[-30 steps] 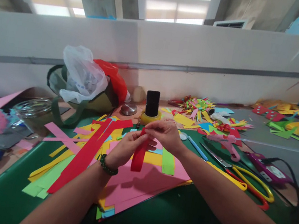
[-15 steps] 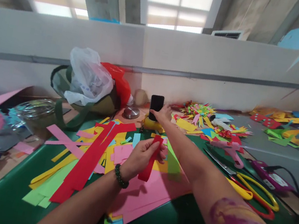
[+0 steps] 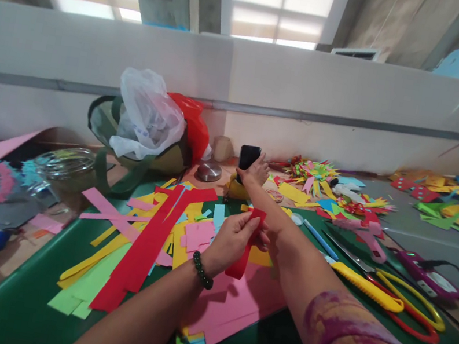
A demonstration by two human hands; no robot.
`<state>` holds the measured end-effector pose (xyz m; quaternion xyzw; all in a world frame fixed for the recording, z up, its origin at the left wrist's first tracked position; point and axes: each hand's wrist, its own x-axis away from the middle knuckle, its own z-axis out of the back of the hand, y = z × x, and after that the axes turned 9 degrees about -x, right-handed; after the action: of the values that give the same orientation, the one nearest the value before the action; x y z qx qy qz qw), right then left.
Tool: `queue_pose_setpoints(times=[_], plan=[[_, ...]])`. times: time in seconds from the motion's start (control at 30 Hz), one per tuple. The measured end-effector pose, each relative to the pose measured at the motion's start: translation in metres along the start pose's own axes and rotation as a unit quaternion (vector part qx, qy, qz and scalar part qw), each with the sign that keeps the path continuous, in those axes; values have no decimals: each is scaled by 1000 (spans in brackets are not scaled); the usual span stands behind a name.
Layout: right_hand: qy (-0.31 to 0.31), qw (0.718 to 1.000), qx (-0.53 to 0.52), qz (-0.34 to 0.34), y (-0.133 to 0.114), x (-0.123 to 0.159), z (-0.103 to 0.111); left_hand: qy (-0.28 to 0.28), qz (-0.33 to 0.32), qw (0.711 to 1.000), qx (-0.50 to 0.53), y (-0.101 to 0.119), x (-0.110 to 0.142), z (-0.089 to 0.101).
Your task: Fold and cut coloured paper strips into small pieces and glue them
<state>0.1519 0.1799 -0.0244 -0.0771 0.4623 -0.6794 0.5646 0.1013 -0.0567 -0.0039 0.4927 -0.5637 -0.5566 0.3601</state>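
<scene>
My left hand [image 3: 230, 239], with a dark bead bracelet at the wrist, pinches a folded strip of red paper [image 3: 237, 265] over a stack of pink sheets [image 3: 242, 306]. My right hand [image 3: 258, 172] reaches far forward to a black smartphone [image 3: 249, 155] propped upright on a yellow base [image 3: 233, 189]. Its thumb lies across the phone's lower front and the fingers are at the right edge, partly hidden. Left of my left hand lie long red paper strips [image 3: 141, 251], on top of yellow, green and pink strips.
Right of my arm lie a yellow utility knife [image 3: 369, 286], scissors [image 3: 431, 308], a blue pen [image 3: 319, 238] and a pink glue gun [image 3: 369, 242]. A bag [image 3: 170, 156] with plastic bags stands at the back left, beside a glass jar [image 3: 68, 177]. Paper fringes [image 3: 313, 171] lie back right.
The view has shifted slightly left, so things sit further right. My right hand has closed in around the phone's right side. My left hand keeps its pinch on the red strip.
</scene>
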Motion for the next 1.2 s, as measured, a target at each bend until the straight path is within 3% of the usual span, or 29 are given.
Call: queue_pose_setpoints(times=[0.07, 0.27, 0.4, 0.73, 1.2], plan=[[-29, 999, -30, 15, 9, -4, 4, -3, 4, 1000, 2, -1, 0, 0], [-205, 968, -118, 84, 43, -27, 19, -45, 51, 998, 6, -1, 2, -3], [-262, 951, -126, 110, 54, -41, 21, -62, 82, 995, -2, -1, 5, -3], [-258, 955, -101, 102, 55, -54, 11, -74, 108, 991, -15, -8, 2, -1], [-239, 965, -69, 84, 47, -41, 12, -79, 109, 991, -18, -11, 2, 0]])
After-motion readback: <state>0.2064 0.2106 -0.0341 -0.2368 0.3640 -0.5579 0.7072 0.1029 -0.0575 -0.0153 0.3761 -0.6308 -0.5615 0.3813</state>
